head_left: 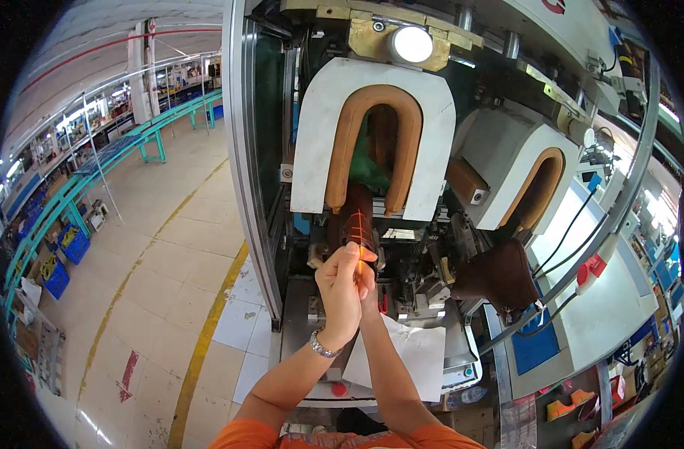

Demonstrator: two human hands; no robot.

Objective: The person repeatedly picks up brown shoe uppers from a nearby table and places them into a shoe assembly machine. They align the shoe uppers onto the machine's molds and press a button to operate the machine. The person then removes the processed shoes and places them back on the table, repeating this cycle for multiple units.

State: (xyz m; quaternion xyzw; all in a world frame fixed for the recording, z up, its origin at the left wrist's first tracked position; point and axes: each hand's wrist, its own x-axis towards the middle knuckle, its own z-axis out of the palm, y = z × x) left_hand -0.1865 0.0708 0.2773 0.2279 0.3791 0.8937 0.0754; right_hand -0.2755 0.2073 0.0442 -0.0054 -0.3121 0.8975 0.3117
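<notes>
A dark brown leather shoe upper (359,212) sits below the arch of the left moulding station, with bright orange light lines across it. Both my hands meet at its near end. My left hand (340,283), with a metal watch on the wrist, is closed in a pinch on the upper's edge. Close against it on the right, my right hand (367,281) is closed on the same edge, its fingers partly hidden behind the left. Over the upper stands a white U-shaped block (312,150) lined with a brown padded arch (349,120).
On the right station, a second white block (499,165) stands above another brown leather upper (495,277). White paper (413,355) lies on the machine table beside a red button (339,389). A metal post (248,165) rises at left. Orange shoes (570,404) sit lower right.
</notes>
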